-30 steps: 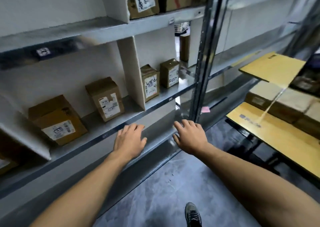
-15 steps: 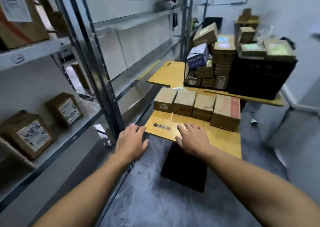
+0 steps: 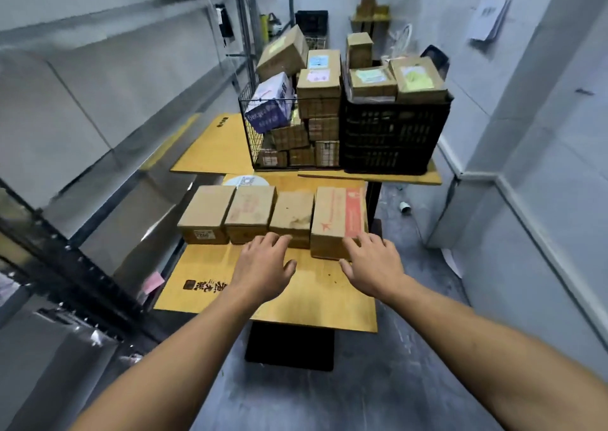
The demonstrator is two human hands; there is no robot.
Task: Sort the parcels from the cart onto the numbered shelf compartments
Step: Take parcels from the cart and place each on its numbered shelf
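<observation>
Several brown cardboard parcels stand in a row on the cart's lower yellow board (image 3: 210, 286). The rightmost is a parcel with red print (image 3: 339, 215); a plain brown parcel (image 3: 292, 211) stands beside it. My left hand (image 3: 263, 267) hovers with spread fingers just before the plain parcel's front edge. My right hand (image 3: 373, 264) reaches to the front right corner of the red-printed parcel, fingers straight. Neither hand holds anything. The metal shelf (image 3: 98, 78) runs along the left.
On the cart's upper board (image 3: 214, 147) a wire basket (image 3: 250, 134) and a black crate (image 3: 391, 134) are piled with more parcels. A white wall (image 3: 543, 134) closes the right side. Grey floor (image 3: 329, 397) lies below, with a pink slip (image 3: 153, 281) by the shelf post.
My view has swung right from the shelf compartments to the cart. Both hands have come forward over the lower board to the front row of parcels.
</observation>
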